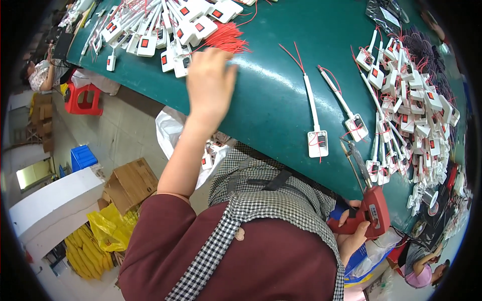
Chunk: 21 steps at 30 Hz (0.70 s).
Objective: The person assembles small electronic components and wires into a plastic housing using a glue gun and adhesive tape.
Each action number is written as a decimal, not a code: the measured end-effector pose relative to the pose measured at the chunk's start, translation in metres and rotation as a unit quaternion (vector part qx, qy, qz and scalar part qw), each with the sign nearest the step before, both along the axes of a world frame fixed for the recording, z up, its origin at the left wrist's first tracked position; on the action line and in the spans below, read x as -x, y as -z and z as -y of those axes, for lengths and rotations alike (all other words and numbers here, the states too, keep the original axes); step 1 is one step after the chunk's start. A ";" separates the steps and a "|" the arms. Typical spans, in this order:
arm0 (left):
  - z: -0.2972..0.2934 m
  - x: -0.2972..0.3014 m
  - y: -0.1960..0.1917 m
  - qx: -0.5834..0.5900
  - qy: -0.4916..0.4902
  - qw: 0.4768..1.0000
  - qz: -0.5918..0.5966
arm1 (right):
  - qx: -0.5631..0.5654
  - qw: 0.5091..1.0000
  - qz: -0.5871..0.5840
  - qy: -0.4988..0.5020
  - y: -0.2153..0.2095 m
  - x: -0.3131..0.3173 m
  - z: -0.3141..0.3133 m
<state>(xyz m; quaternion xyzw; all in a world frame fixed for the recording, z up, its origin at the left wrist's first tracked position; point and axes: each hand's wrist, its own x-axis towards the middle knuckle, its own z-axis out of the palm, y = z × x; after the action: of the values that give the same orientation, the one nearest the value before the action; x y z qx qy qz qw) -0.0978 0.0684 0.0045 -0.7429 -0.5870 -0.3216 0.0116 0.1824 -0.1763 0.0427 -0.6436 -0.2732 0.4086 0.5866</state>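
Observation:
My left hand (pixel 211 83) reaches over the near edge of a bundle of red wires (pixel 226 39). Its thumb stands apart from the bent fingers, and nothing shows in its grasp. Gripped by its handle in my right hand (pixel 354 233) is a red soldering gun (pixel 376 213), its thin metal tip pointing up and away over the table. Just beyond the tip lies a white switch box (pixel 357 128) with a white tube and red wires. Left of it rests another open switch box (pixel 318 144), its tube stretching away from me and ending in two red wires.
The green table (pixel 271 120) carries a pile of white switch boxes (pixel 150 37) at far left and a larger heap (pixel 411 110) at right. A solder spool (pixel 430 197) is at the right edge. A white bag (pixel 168 125) hangs below the near edge. Other people sit farther off.

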 end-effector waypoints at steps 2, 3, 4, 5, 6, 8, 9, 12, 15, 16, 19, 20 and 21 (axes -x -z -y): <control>-0.010 0.018 0.003 -0.004 -0.043 0.999 -0.027 | -0.016 1.000 -0.006 -0.015 0.001 0.002 -0.005; -0.013 0.021 0.008 0.017 -0.041 0.999 -0.028 | -0.009 1.000 -0.013 -0.015 0.002 0.003 -0.008; -0.017 0.023 0.010 0.038 -0.039 0.998 -0.029 | -0.003 1.000 -0.022 -0.016 0.004 0.003 -0.011; -0.022 0.024 0.011 0.037 -0.039 0.998 -0.030 | -0.004 1.000 -0.023 -0.016 0.005 0.002 -0.016; -0.022 0.025 0.010 0.049 -0.033 0.998 -0.032 | -0.011 0.999 -0.015 -0.033 0.005 0.001 -0.017; -0.023 0.030 0.000 0.051 -0.032 0.998 -0.037 | -0.028 0.998 -0.011 -0.054 0.002 0.001 -0.018; -0.020 0.028 -0.012 0.085 -0.013 0.993 -0.078 | -0.012 0.999 -0.017 -0.034 -0.007 -0.001 -0.005; -0.015 0.017 -0.004 0.069 0.008 0.997 -0.038 | -0.040 0.997 -0.051 -0.045 -0.007 -0.008 -0.005; 0.002 -0.004 0.004 0.112 0.108 0.981 0.120 | -0.018 0.995 -0.092 -0.034 0.003 -0.012 -0.010; 0.011 -0.012 0.001 0.116 0.127 0.975 0.144 | -0.049 0.994 -0.092 -0.038 0.000 -0.010 -0.012; 0.030 -0.025 -0.008 0.152 0.174 0.957 0.175 | -0.030 0.997 -0.066 -0.030 -0.002 -0.009 -0.013; 0.035 -0.028 -0.007 0.145 0.186 0.956 0.173 | -0.036 0.996 -0.064 -0.041 0.000 -0.009 -0.013; 0.042 -0.032 -0.005 0.137 0.174 0.959 0.177 | -0.041 0.996 -0.056 -0.049 0.001 -0.009 -0.013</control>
<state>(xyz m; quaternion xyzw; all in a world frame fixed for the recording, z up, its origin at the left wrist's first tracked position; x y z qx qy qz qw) -0.0661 0.0264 0.0098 -0.7594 -0.4796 -0.3615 -0.2501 0.1918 -0.1637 0.0421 -0.5812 -0.2877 0.4605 0.6061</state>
